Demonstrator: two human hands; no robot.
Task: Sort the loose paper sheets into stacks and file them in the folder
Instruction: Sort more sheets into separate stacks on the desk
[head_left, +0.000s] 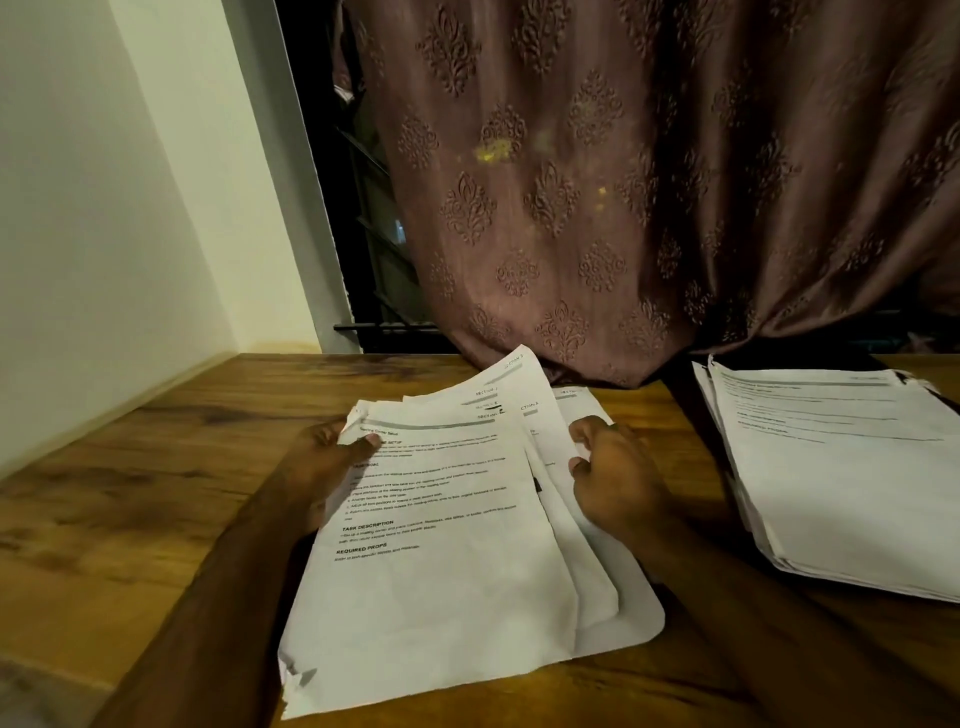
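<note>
A fanned bundle of printed white sheets (447, 561) lies in front of me on the wooden table (156, 467). My left hand (322, 467) grips the bundle's upper left corner, thumb on top of the front sheet. My right hand (613, 478) pinches the edge of the sheets behind it, near their right side. Under the bundle shows a white sheet with rounded corners (634, 618), possibly a folder; I cannot tell. A second, thicker stack of printed sheets (841, 478) lies flat at the right.
A patterned brown curtain (649, 182) hangs behind the table and touches its far edge. A pale wall (104, 208) borders the table on the left. A dark window gap (363, 234) shows beside the curtain.
</note>
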